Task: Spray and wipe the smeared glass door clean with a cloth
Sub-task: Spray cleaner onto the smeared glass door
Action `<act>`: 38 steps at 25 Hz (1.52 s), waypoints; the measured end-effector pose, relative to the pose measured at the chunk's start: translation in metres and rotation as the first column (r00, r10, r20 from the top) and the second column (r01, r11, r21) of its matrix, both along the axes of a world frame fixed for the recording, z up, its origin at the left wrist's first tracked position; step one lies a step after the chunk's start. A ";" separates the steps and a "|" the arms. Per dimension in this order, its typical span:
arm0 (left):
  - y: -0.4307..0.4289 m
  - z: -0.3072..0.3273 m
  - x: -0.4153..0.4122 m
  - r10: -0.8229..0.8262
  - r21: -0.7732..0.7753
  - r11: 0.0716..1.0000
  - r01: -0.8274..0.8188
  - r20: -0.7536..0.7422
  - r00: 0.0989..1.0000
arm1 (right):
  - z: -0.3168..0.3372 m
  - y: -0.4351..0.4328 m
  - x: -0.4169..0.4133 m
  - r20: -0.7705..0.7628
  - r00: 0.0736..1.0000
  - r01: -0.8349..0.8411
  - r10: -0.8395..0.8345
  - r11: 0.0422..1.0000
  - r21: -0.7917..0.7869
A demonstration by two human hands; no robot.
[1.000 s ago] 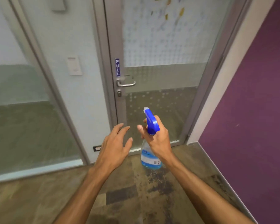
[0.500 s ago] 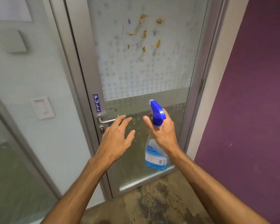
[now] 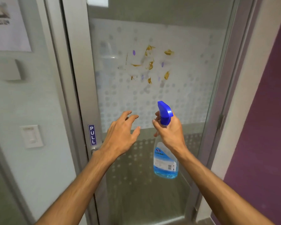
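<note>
Your right hand grips spray bottle neck, bottle upright; smears lie straight above nozzle on glass door; your left hand spread, empty

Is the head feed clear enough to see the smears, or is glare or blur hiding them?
Head view: the smears read clearly, with a small glint on the glass door left of them; the wide lens bows the door frame; the light switch is soft; the spray bottle is sharp.
</note>
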State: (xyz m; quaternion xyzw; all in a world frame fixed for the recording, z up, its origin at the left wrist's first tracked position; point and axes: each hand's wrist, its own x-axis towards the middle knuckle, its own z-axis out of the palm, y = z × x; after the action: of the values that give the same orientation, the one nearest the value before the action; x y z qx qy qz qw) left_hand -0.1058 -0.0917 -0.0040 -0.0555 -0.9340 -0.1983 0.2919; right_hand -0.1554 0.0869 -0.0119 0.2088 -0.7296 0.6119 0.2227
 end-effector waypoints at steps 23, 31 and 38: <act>-0.021 0.101 -0.130 0.286 -0.093 0.949 -0.300 -0.143 0.947 | 0.119 -0.069 -0.144 -0.106 0.976 -0.192 0.193 0.981 0.014; -0.055 0.107 -0.141 0.283 -0.103 0.948 -0.301 -0.158 0.946 | 0.132 -0.105 -0.155 -0.144 0.983 -0.112 0.112 0.994 0.010; -0.073 0.104 -0.147 0.267 -0.117 0.951 -0.286 -0.154 0.951 | 0.101 -0.108 -0.151 -0.102 0.994 -0.033 0.039 0.998 0.058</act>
State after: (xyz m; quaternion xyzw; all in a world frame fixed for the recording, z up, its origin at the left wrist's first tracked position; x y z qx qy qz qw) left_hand -0.2524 -0.1645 0.0995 0.0428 -0.9220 -0.0859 0.3752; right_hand -0.3066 -0.0206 0.0893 0.2596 -0.7301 0.5835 0.2431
